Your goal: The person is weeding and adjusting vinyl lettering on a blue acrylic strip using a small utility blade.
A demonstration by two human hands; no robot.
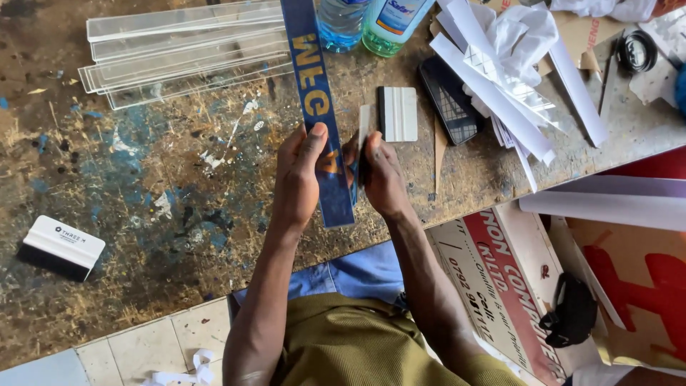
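A long blue strip with yellow letters [314,93] runs from the table's far edge down toward me. My left hand [299,175] grips it near its lower part, thumb on top. My right hand [381,175] holds the strip's right edge and pinches a small white backing piece [364,125] that stands up beside it. A white squeegee card [398,113] lies on the table just past my right hand.
Clear acrylic strips [179,53] are stacked at the far left. Two plastic bottles [371,21], a dark phone [450,100] and white paper strips [500,86] lie at the far right. Another white squeegee [61,246] sits at the near left. Printed boards [500,279] lean below the worn, paint-stained table [143,179].
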